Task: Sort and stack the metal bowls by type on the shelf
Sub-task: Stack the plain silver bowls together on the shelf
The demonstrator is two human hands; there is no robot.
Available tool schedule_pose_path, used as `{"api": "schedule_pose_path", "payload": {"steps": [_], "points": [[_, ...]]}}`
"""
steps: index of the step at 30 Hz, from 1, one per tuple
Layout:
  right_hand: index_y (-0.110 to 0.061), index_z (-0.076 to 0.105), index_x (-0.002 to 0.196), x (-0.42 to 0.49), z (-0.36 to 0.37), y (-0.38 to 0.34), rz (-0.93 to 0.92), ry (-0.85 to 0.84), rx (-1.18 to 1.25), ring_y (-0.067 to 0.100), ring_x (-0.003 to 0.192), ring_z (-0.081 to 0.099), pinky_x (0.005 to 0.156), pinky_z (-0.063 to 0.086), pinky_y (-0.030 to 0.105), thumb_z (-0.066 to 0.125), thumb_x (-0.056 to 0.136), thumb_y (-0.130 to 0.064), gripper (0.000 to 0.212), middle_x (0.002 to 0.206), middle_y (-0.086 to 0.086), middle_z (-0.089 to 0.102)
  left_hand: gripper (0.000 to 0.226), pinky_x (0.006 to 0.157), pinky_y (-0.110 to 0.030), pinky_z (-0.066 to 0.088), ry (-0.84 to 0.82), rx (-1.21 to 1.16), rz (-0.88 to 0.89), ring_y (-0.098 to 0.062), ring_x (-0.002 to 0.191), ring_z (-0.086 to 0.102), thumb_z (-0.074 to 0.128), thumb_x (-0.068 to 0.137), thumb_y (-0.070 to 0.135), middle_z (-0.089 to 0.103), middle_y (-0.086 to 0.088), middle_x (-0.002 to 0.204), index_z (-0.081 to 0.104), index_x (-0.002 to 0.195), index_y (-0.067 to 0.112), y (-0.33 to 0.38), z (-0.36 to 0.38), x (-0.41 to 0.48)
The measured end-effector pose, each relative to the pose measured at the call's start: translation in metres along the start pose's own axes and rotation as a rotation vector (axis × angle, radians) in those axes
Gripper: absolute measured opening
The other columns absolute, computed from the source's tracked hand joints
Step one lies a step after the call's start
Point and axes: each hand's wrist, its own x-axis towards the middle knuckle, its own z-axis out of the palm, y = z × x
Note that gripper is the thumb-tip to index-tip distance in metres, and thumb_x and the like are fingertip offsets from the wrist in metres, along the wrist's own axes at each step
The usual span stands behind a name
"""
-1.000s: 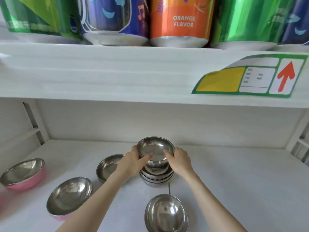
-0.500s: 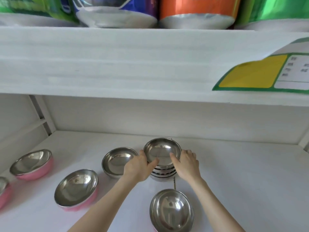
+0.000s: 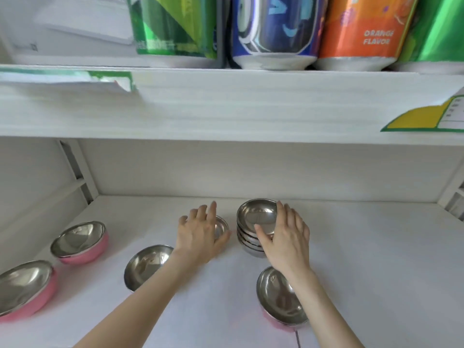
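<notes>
1. Fingers of our left hand point(image 3: 200, 237) spread open above a lone steel bowl point(image 3: 222, 226); straight fingers of our right hand point(image 3: 287, 238) touch the bowl stack point(image 3: 254, 216).
2. Both stand on the white shelf point(image 3: 364, 247), under drink cans point(image 3: 273, 33).

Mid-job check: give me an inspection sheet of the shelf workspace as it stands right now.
Surface: white shelf, lower level, bowls spread across it.
Job's things: stack of plain steel bowls at centre; single steel bowl just left of it; pink-sided bowls loose at left and front; another bowl front-left, outside hidden.
Clutter: nothing seen.
Hands: left hand spread over the single bowl, contact unclear; right hand touching the stack, fingers fairly straight.
Cables: nothing seen.
Surroundings: drink cans on upper shelf; green-edged label on its front edge.
</notes>
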Motion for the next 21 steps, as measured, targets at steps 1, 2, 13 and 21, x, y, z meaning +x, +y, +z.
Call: {"api": "schedule_pose_path", "payload": {"steps": [1,2,13,21], "points": [[-0.008,0.031,0.147,-0.005,0.000,-0.010,0.005,0.012,0.000,0.029,0.141,0.031,0.112,0.029,0.045,0.049,0.088,-0.057,0.078,0.151,0.012,0.040,0.086,0.094,-0.040,0.039,0.009,-0.005,0.014,-0.026,0.122,0.046,0.031,0.085,0.071,0.047,-0.004,0.138,0.023,0.149,0.013,-0.010,-0.004,-0.003],[-0.007,0.032,0.146,-0.011,0.000,-0.021,0.014,0.020,0.005,0.029,0.141,0.031,0.111,0.030,0.045,0.050,0.088,-0.056,0.078,0.151,0.012,0.040,0.086,0.097,-0.041,0.038,0.018,-0.002,0.029,-0.026,0.125,0.044,0.032,0.085,0.070,0.046,-0.005,0.141,0.023,0.149,0.013,-0.021,-0.008,-0.007],[-0.003,0.046,0.136,-0.065,0.048,-0.121,0.158,-0.028,0.119,0.033,0.121,0.050,0.093,0.042,0.043,0.056,0.088,-0.052,0.069,0.130,0.016,0.055,0.086,0.103,-0.044,0.034,-0.128,0.113,0.101,-0.028,0.133,0.036,0.023,0.088,0.071,0.037,-0.008,0.148,0.011,0.152,0.015,-0.126,-0.011,-0.017],[-0.004,0.040,0.137,-0.040,0.116,-0.105,0.419,-0.294,0.285,0.031,0.125,0.049,0.092,0.043,0.039,0.048,0.092,-0.054,0.067,0.135,0.016,0.053,0.086,0.097,-0.048,0.043,-0.442,-0.130,0.078,-0.031,0.122,0.049,0.034,0.085,0.073,0.047,-0.010,0.139,0.018,0.150,0.020,-0.140,0.049,0.023]]}}
